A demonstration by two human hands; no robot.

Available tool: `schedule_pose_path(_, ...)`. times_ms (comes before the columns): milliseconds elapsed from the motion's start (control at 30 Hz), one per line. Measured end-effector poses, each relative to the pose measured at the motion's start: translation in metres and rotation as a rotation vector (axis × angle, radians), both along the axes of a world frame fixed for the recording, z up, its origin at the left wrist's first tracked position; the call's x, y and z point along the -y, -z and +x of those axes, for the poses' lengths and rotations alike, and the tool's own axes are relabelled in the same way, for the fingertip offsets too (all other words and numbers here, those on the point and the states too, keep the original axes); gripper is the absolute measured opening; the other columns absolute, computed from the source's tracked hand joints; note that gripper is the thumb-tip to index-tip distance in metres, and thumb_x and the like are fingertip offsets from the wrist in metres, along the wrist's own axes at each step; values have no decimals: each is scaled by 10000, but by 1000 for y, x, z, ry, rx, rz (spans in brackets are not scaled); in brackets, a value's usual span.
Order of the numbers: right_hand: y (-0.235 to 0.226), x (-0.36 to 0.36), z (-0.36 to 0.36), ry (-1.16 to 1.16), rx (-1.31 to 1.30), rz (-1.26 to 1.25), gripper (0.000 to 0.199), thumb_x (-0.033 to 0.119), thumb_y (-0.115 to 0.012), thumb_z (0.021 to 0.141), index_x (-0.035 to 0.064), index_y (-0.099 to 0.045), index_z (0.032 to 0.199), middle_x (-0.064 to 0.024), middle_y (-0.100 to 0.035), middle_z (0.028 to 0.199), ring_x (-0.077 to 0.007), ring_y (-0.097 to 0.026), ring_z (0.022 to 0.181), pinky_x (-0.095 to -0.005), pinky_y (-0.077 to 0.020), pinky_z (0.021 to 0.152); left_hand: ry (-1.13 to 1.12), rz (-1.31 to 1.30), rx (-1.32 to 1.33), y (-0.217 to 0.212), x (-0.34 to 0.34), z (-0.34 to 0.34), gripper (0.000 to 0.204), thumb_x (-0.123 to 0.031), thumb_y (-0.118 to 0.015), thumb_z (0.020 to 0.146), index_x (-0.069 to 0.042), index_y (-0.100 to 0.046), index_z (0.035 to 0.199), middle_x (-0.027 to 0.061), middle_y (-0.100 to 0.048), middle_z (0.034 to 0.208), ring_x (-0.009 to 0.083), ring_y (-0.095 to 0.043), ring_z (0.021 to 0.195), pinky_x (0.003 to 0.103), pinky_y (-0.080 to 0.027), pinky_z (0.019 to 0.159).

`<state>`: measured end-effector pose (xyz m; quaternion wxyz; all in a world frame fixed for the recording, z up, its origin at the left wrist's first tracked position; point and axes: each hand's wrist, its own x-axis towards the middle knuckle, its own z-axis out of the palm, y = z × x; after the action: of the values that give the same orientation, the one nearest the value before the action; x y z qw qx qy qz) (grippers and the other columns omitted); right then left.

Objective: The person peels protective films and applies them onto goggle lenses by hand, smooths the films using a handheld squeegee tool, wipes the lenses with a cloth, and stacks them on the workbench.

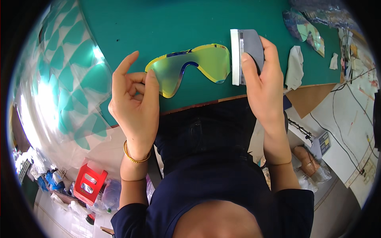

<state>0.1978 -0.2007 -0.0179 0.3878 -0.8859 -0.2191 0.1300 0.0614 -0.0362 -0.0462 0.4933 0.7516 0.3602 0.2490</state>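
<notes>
A yellow-green mirrored goggle lens (194,65) lies flat on the green table mat (166,23). My left hand (134,101) pinches the lens's left end between thumb and curled fingers, the index finger raised. My right hand (264,85) grips a grey block with a white edge strip (246,49), held upright just past the lens's right end and touching or nearly touching it.
A large clear plastic sheet with teal lens-shaped cutouts (63,79) covers the left. More mirrored lenses (305,31) and a white cloth (294,65) lie at the right of the mat. A small device with cables (323,143) sits lower right; a red stool (89,183) stands below left.
</notes>
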Motion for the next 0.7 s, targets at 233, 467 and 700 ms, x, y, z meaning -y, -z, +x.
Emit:
schedule_pose_path(233, 6, -15, -4, -98, -110, 63, 311, 115, -620, 974, -72, -574, 1217, -98, -689, 1004, -100, -616, 898, -243, -498, 823, 69, -95, 71, -4, -3, -3, 399, 56, -647, 879, 1, -568, 1267, 13, -644, 805, 4, -537, 622, 134, -391, 518)
schedule_pose_path(467, 8, -24, -11, -139, -70, 69, 299, 79, -654, 946, -68, -576, 1194, -95, -690, 910, -75, -601, 807, -239, -510, 731, 120, -120, 160, -17, -3, 0, 426, 67, -640, 885, 12, -538, 1295, 12, -642, 818, 10, -552, 645, 125, -390, 517)
schedule_pose_path(700, 4, -24, 1, -46, -239, 180, 324, 227, -558, 1017, -27, -598, 1213, 1, -648, 769, -6, -477, 537, -173, -388, 462, 89, -156, 96, -16, -5, -6, 440, 70, -634, 887, 9, -523, 1308, 17, -644, 828, 15, -561, 659, 128, -394, 514)
